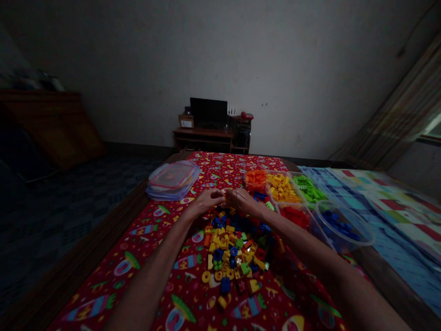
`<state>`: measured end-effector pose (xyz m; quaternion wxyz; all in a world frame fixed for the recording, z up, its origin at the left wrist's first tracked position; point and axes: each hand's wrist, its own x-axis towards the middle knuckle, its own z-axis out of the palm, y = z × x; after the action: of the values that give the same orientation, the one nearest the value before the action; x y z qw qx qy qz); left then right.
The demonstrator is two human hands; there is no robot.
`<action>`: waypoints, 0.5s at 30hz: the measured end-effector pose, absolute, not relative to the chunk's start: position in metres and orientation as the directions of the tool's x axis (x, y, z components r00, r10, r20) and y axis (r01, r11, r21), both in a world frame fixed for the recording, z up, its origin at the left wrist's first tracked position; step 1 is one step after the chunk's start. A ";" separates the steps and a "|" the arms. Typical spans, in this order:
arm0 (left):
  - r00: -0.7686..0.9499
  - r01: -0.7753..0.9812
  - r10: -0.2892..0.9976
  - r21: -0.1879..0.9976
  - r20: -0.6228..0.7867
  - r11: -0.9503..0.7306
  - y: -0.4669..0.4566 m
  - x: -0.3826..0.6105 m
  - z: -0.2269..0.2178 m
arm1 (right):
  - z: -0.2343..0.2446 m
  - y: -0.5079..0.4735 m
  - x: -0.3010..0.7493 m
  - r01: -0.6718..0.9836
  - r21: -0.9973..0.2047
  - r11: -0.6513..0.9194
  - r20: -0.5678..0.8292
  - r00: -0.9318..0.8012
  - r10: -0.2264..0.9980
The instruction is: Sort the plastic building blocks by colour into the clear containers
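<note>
At the far edge of a pile of mixed plastic building blocks [229, 250], my left hand [207, 201] and my right hand [243, 201] are close together. My left fingers bend towards the right hand, their tips nearly meeting it. Curled fingers on my right hand hide whatever is in them. The pile holds yellow, blue, green, orange and red blocks, and it lies on a red patterned cloth [144, 262]. To the right, clear plastic containers hold sorted blocks: orange blocks [256, 180], yellow blocks [283, 187], green blocks [308, 187], red blocks [293, 216] and blue blocks [339, 224].
Stacked plastic lids [174, 180] lie to the left on the cloth. A quilt [392, 197] spreads beyond the containers at right. Against the far wall stands a desk [203, 132] with a monitor [208, 111] and a red telephone [247, 116]. A wooden cabinet [51, 126] is at far left.
</note>
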<state>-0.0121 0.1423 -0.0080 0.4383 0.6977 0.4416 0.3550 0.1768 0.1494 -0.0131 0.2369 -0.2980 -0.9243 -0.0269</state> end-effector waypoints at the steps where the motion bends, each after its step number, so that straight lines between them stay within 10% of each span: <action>1: 0.366 0.296 0.926 0.933 0.089 -0.207 0.142 -0.011 -0.008 | -0.012 0.149 0.175 0.583 -0.116 0.804 0.431 -0.699 0.570; 15: 0.291 -0.100 0.957 0.994 -0.007 0.037 0.131 -0.030 0.021 | 0.035 0.105 0.212 0.583 -0.292 0.758 0.396 -0.647 0.651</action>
<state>-0.0300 0.1312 0.0214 0.5989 0.5356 0.4000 0.4410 0.2116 0.1054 0.0345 0.2452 -0.3411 -0.9049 0.0692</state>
